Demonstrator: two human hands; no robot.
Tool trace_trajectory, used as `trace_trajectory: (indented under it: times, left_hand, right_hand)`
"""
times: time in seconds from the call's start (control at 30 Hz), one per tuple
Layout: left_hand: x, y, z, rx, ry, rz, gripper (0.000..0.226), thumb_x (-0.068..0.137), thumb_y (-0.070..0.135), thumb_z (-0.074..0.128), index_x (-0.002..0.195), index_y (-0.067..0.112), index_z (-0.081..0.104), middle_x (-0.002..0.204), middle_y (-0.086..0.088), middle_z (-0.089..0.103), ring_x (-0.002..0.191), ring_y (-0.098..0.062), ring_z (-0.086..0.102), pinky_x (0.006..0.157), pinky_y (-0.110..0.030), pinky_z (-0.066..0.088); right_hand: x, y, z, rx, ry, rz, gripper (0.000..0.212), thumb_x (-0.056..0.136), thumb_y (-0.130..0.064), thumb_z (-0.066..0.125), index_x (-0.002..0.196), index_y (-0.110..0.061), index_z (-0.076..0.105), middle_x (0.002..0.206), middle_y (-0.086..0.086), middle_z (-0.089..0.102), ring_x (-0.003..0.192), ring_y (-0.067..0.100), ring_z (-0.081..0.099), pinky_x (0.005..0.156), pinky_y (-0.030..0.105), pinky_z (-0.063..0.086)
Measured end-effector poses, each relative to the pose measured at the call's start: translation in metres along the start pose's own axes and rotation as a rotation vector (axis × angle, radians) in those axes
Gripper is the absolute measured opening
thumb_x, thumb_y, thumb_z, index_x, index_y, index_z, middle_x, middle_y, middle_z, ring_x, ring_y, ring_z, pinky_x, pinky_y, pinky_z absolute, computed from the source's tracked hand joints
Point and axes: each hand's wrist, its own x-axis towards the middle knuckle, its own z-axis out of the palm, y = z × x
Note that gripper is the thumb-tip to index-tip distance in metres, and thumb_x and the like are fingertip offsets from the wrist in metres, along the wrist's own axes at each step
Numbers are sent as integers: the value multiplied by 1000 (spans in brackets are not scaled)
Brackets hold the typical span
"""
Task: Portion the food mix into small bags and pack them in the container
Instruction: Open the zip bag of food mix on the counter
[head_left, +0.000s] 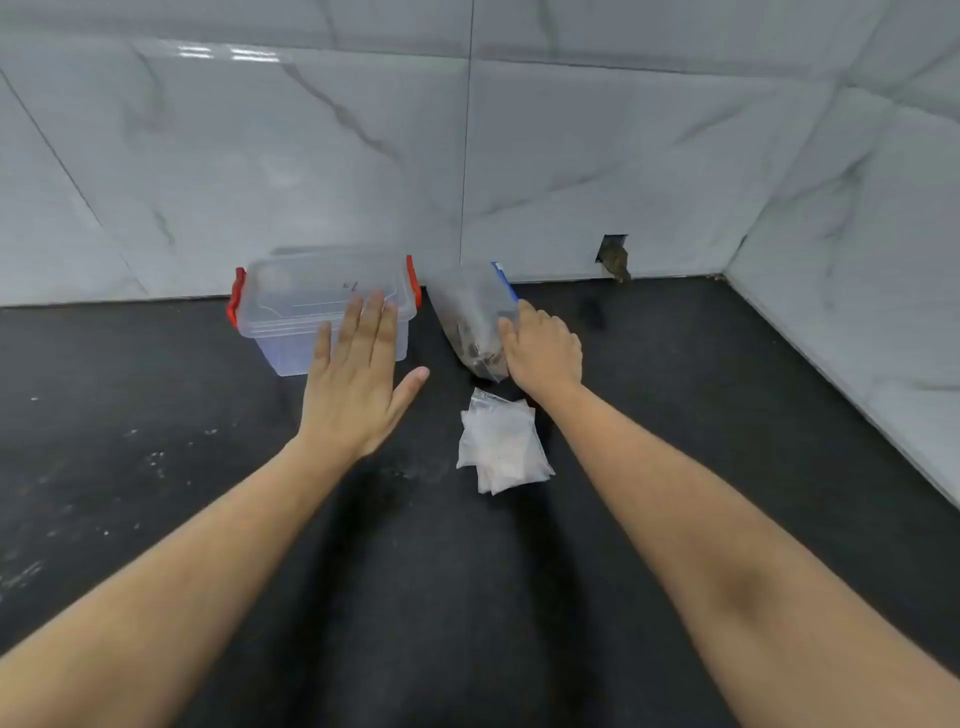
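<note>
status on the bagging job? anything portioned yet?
Nothing portioned yet. The container has its lid on, and the small bags lie stacked and look empty. In hand: the right hand grips the food mix bag; the left hand reaches flat toward the container. All portioning and packing remains.

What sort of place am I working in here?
Probably a home kitchen corner: a dark countertop meets marble-look wall tiles, with a clear lidded container, a zip bag of food mix and small empty bags set out.
</note>
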Motion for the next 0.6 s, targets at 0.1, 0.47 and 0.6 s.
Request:
trace_trajectory:
  times: [0.1, 0.47, 0.6]
  left_hand:
    - [10, 4, 3, 43, 14, 8, 81, 91, 62, 6, 151, 8, 9, 160, -7, 5, 147, -20, -2, 115, -40, -7]
    - [24, 0, 3, 63, 32, 9, 80, 90, 62, 8, 151, 10, 8, 160, -6, 5, 144, -16, -8, 115, -40, -8]
    - [27, -4, -9, 55, 58, -6, 80, 91, 61, 9, 152, 10, 9, 160, -7, 6, 144, -16, -7, 114, -41, -6]
  right_hand:
    - [7, -2, -1, 153, -7, 103, 48, 101, -43, 27, 136, -16, 44, 123, 12, 63, 116, 34, 53, 105, 51, 34]
    - [43, -24, -28, 1086, -35, 475, 19, 78, -6, 70, 95, 2, 67, 84, 10, 63, 80, 21, 60, 64, 27, 50]
    - [47, -46, -53, 1141, -78, 399, 17, 85, -14, 70, 98, -3, 68, 89, 6, 62, 84, 19, 59, 82, 33, 52]
